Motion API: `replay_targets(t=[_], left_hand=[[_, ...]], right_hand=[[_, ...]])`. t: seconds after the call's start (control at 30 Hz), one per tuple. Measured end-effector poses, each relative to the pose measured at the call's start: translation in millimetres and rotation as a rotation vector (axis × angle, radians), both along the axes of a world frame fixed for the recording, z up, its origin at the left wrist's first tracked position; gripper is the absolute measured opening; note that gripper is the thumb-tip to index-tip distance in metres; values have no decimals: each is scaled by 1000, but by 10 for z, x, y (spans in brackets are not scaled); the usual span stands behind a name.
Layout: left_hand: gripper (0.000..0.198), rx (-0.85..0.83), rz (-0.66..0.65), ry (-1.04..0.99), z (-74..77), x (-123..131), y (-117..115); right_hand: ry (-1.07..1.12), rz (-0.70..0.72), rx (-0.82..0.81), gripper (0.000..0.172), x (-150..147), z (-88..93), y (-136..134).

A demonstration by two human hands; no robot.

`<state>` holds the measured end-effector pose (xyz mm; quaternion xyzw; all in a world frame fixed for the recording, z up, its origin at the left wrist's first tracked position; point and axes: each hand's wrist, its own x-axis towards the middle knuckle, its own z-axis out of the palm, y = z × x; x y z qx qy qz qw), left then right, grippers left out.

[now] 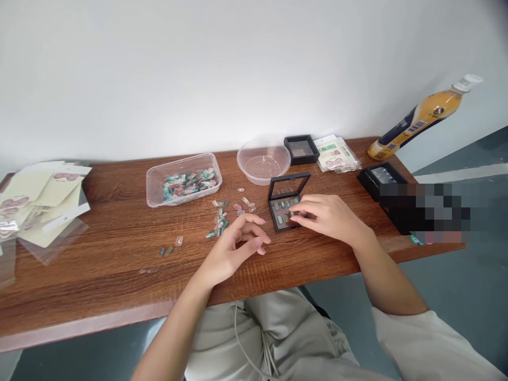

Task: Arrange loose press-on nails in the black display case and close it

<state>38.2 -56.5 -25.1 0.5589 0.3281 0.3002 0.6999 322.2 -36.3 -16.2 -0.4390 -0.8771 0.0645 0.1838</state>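
Note:
A small black case (281, 228) lies on the wooden table with its windowed lid raised. Rows of green press-on nails (280, 219) sit inside it. My right hand (327, 217) reaches over the case's right side, its thumb and index finger closed around a press-on nail (292, 212), partly hidden by the fingertips. Left of the case, my left hand (238, 248) hovers above the table with curved fingers apart and nothing visible in them. Loose nails (222, 225) in green, pink and clear are scattered just beyond it.
Behind stand a clear tub (148, 193) of mixed nails, a round clear bowl (240, 163) and a black box (316, 156). Packaged cards (337, 156), a tilted yellow bottle (431, 116) and another black case (367, 182) are right. Cards (51, 196) pile up left.

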Motion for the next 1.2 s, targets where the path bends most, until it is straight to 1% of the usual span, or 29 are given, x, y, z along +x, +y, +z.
replay_targets(t=[0.17, 0.47, 0.77, 0.83, 0.9, 0.97, 1.0, 1.13, 1.2], left_hand=[[31, 9, 14, 33, 8, 9, 3], [29, 26, 53, 86, 12, 32, 5], [27, 35, 84, 117, 30, 38, 1], [26, 48, 110, 139, 37, 38, 5], [24, 82, 166, 184, 39, 39, 8], [23, 159, 256, 282, 28, 39, 10], [22, 225, 315, 362, 18, 38, 12], [18, 642, 580, 864, -50, 28, 44], [20, 784, 663, 1083, -93, 19, 71]], right_hand=[[-82, 8, -83, 15, -6, -4, 11], [-149, -6, -134, 16, -20, -2, 21], [-171, -9, -136, 18, -16, -2, 13], [-165, -7, -127, 18, -19, -1, 9], [-140, -10, -100, 19, -16, -1, 4], [-95, -22, -60, 20, -6, 0, -1], [-67, -33, -38, 20, 2, 1, -4], [28, -69, 22, 17, 28, 14, -13], [42, -70, 35, 17, 32, 19, -18]])
